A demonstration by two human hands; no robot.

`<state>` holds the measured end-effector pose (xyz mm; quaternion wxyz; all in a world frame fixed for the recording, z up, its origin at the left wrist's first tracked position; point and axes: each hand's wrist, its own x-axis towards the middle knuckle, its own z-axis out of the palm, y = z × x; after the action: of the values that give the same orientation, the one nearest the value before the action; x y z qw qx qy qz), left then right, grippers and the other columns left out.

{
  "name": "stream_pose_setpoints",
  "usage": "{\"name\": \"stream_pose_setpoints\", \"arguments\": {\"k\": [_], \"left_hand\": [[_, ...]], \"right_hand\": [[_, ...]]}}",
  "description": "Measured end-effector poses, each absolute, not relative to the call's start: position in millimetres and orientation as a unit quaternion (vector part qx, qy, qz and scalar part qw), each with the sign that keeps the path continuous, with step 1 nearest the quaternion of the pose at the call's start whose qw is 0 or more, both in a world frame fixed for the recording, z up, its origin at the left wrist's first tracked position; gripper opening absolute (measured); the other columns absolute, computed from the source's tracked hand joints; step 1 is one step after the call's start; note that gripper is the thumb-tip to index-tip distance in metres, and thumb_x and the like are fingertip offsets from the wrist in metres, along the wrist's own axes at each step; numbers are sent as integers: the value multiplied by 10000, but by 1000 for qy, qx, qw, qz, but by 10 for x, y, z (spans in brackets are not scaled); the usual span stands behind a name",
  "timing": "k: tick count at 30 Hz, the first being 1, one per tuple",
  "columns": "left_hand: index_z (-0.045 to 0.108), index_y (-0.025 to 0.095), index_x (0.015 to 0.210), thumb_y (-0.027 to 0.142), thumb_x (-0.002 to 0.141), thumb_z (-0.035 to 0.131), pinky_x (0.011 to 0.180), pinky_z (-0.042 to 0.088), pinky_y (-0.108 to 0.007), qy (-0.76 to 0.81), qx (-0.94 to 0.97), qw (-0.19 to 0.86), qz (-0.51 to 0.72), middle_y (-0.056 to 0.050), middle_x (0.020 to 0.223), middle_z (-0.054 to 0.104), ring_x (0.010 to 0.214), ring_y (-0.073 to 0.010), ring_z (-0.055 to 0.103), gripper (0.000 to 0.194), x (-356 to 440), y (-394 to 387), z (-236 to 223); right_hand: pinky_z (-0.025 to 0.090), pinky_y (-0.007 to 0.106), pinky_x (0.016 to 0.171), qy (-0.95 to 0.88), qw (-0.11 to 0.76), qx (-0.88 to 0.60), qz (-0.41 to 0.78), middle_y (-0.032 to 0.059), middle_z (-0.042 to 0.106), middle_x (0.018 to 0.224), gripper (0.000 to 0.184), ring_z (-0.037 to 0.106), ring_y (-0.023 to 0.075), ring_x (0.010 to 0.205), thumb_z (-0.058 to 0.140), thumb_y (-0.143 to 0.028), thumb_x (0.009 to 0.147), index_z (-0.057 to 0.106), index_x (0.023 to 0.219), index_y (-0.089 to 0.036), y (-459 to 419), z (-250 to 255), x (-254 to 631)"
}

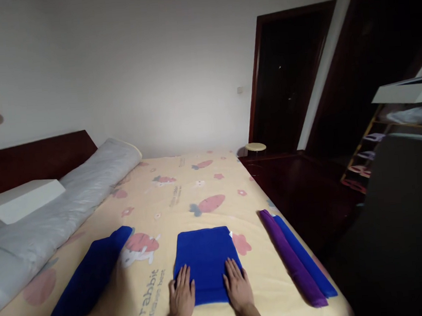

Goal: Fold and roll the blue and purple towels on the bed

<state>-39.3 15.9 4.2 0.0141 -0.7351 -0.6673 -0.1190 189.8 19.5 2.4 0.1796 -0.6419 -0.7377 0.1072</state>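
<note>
A blue cloth, looking like a towel (206,260), lies flat as a rough rectangle on the bed's patterned sheet (185,199). My left hand (183,294) rests palm down on its near left edge, fingers stretched out. On the near right edge lies my right hand (237,285), also flat with extended fingers. A small white tag sticks out at the cloth's far right corner. To the left is another blue cloth (90,274), loosely laid. On the right, a purple rolled cloth (294,258) lies alongside a blue rolled cloth (306,257).
A grey rolled mattress or quilt (72,203) runs along the headboard (36,159), with a white box (26,199) on it. Beyond the bed's right edge are a round stool (256,147), a dark door (294,78) and a shelf of slippers (366,155).
</note>
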Motion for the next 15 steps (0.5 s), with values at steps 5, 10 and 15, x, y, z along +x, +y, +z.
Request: {"name": "stream_pose_setpoints", "arguments": {"k": [5, 10, 15], "left_hand": [[463, 264, 1391, 273, 948, 291, 1083, 359, -535, -690, -709, 72, -127, -68, 1470, 473, 1348, -241, 451, 476, -523, 149, 14], [413, 251, 1422, 183, 938, 306, 1074, 423, -366, -578, -789, 95, -184, -38, 1460, 496, 1343, -172, 456, 500, -130, 101, -93], [253, 314, 1478, 295, 961, 314, 1090, 397, -386, -587, -792, 63, -157, -1, 1511, 421, 1365, -173, 427, 522, -33, -45, -189]], "right_hand": [[276, 529, 1130, -720, 197, -662, 74, 111, 350, 1508, 543, 320, 290, 1402, 330, -422, 977, 431, 1437, -152, 217, -87, 2040], [299, 456, 1130, -782, 218, -577, 85, 84, 376, 1501, 486, 338, 250, 1397, 278, -373, 1006, 449, 1428, -204, 136, 55, 1783], [341, 379, 1104, -841, 209, -488, 99, 35, 419, 1481, 466, 389, 205, 1369, 304, -390, 1012, 392, 1456, -276, -22, 56, 1741]]}}
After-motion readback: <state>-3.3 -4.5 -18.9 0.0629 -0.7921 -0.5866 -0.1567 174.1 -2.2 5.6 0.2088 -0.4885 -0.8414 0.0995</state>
